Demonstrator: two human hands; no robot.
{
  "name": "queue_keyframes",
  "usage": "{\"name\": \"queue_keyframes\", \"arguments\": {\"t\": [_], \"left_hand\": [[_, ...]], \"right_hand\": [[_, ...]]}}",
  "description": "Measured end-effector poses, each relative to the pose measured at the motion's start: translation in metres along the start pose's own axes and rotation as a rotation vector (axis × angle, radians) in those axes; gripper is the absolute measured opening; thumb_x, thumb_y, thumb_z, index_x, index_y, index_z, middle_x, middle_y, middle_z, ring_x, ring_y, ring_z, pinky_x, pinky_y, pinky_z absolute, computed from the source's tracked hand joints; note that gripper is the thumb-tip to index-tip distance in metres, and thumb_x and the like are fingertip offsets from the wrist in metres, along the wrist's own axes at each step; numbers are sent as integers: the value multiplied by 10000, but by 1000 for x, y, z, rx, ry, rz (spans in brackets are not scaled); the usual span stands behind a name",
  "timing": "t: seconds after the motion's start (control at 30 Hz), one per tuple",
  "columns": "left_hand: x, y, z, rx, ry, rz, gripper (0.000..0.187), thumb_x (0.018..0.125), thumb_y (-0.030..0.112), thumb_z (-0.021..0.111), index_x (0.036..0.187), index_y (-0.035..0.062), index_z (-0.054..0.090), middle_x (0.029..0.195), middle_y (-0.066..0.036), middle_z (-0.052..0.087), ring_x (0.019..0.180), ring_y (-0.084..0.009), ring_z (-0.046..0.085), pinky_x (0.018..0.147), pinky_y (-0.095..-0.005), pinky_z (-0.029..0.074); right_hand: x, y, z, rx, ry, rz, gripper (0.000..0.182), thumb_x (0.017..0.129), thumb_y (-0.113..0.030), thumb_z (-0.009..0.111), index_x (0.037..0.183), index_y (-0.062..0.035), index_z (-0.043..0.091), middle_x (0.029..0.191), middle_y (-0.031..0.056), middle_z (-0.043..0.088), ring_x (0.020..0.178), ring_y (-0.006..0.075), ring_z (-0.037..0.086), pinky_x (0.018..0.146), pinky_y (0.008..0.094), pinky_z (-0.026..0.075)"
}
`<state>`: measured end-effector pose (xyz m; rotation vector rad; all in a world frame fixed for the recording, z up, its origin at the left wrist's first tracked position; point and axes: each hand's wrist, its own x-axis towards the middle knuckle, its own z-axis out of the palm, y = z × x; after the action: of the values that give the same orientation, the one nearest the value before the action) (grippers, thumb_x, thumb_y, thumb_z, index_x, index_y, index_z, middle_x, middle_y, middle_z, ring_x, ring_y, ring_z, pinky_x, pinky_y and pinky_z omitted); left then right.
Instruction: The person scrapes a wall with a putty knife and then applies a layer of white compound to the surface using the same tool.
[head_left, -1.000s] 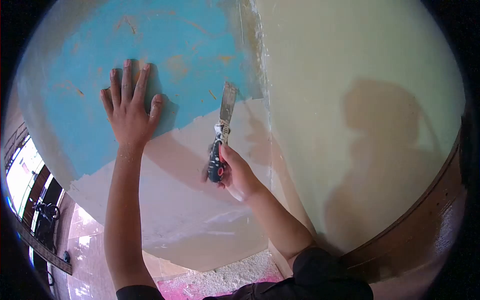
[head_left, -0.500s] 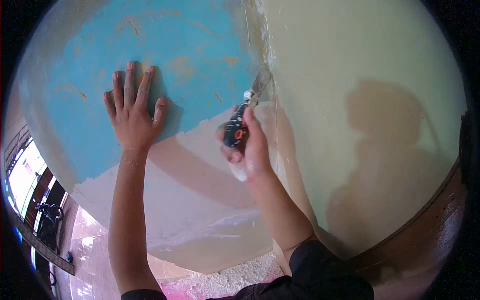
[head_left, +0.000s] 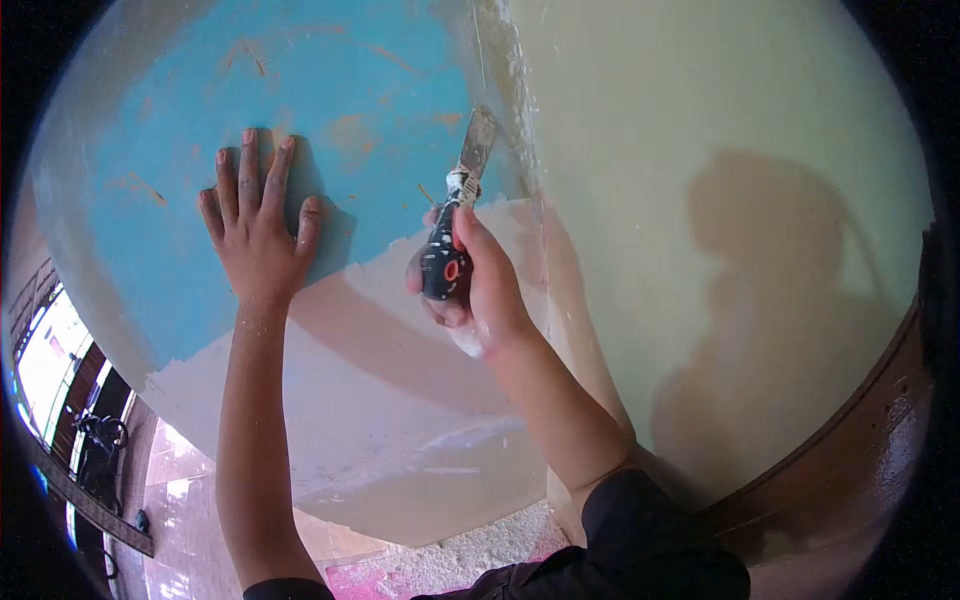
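**Scraper raised near the corner, left palm spread on the blue**

Our scraper (head_left: 463,185) is in front of the blue wall (head_left: 400,130), just left of the corner (head_left: 520,90), its blade (head_left: 478,140) pointing up and leaning slightly right. Whether the edge touches the wall, we cannot tell. White stuff is caked round the neck and spotted over the dark handle (head_left: 438,262).

Our right hand (head_left: 495,290) is wrapped round that handle, thumb lying along it towards the blade. Our left hand (head_left: 262,250) is spread against the blue, fingers apart, holding nothing.

For good work with this blade, we judge a low angle best, the whole edge flat and the pressure even; a tipped corner could gouge the surface. Near the corner, light strokes along the seam would suit us better than pushes across it, which might nick the green wall (head_left: 640,200). The spread palm should help our balance, well clear of the edge. Wiping the caked neck would keep crumbs off the surface.

Below the blue lies a pale patch (head_left: 400,360) with a ragged upper border. We see no tub or bucket; white crumbs (head_left: 460,550) lie on a pink sheet (head_left: 360,580) at the wall's foot. Farther left are shiny floor tiles (head_left: 180,500) and what looks like a motorbike (head_left: 95,455).
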<state>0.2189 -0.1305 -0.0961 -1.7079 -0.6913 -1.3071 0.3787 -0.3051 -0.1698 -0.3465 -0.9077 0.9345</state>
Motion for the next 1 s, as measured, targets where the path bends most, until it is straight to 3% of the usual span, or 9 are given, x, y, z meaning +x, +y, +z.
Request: {"name": "queue_keyframes", "arguments": {"t": [0.2, 0.27, 0.4, 0.53, 0.6, 0.7, 0.77, 0.87, 1.0], "left_hand": [[-1, 2, -1, 7, -11, -7, 640, 955, 459, 561, 1563, 350, 397, 1677, 3, 279, 1561, -287, 195, 1257, -560, 91], [0, 0, -2, 13, -14, -12, 640, 954, 460, 562, 1563, 352, 397, 1677, 6, 278, 1561, -287, 195, 1257, -563, 92], [1, 2, 0, 6, -16, -8, 638, 954, 466, 566, 1560, 357, 400, 1674, 8, 286, 1560, -287, 197, 1256, -566, 95], [0, 1, 2, -11, -5, -3, 628, 963, 463, 559, 1561, 357, 397, 1676, 8, 281, 1563, -286, 189, 1258, -560, 91], [1, 0, 2, -12, 18, 1, 628, 965, 465, 556, 1562, 357, 395, 1678, 10, 277, 1563, -285, 187, 1259, -559, 91], [2, -1, 5, -13, 17, 10, 628, 967, 475, 551, 1563, 355, 394, 1679, 12, 274, 1563, -283, 188, 1259, -556, 92], [1, 0, 4, -4, -2, 0, 629, 967, 481, 548, 1562, 352, 395, 1678, 11, 276, 1563, -283, 190, 1259, -555, 92], [2, -1, 3, 5, 0, 4, 617, 974, 486, 541, 1559, 349, 401, 1677, 9, 280, 1562, -283, 192, 1258, -558, 94], [3, -1, 7, -10, 24, 18, 617, 973, 485, 546, 1558, 347, 404, 1677, 10, 279, 1561, -283, 196, 1255, -566, 98]], "right_hand": [[-10, 42, -28, -102, 42, 26, 392, 1041, -580, 454, 1116, -197, 493, 681, 76, 621, 415, 83, 381, 409, 239, 276], [-1, 30, -41, -105, 233, -44, 406, 1031, -593, 468, 1109, -196, 493, 655, 56, 608, 440, 82, 408, 419, 246, 282], [-4, 18, -37, -160, 119, -131, 452, 1026, -609, 469, 1081, -161, 489, 656, 20, 565, 503, 91, 485, 438, 242, 306], [-25, 53, -63, -238, 233, -40, 475, 1011, -615, 502, 1114, -153, 543, 625, -22, 520, 518, 78, 504, 422, 238, 313], [-12, 28, -68, -194, 405, -104, 462, 1012, -588, 527, 1092, -135, 571, 612, -36, 502, 486, 74, 493, 423, 230, 341], [-13, 14, -51, -296, 391, -139, 466, 1012, -575, 536, 1044, -113, 586, 598, -36, 490, 458, 73, 468, 408, 225, 320], [-14, 37, -71, -338, 244, -145, 474, 1015, -568, 534, 1024, -97, 588, 587, -29, 488, 438, 79, 454, 401, 232, 315], [-24, 32, -79, -352, 383, -96, 529, 981, -623, 557, 1048, -99, 585, 577, -16, 499, 420, 86, 449, 397, 249, 315], [0, -9, -67, -365, 283, -197, 492, 1028, -567, 507, 1028, -82, 591, 557, -14, 483, 412, 86, 439, 385, 247, 294]]}}
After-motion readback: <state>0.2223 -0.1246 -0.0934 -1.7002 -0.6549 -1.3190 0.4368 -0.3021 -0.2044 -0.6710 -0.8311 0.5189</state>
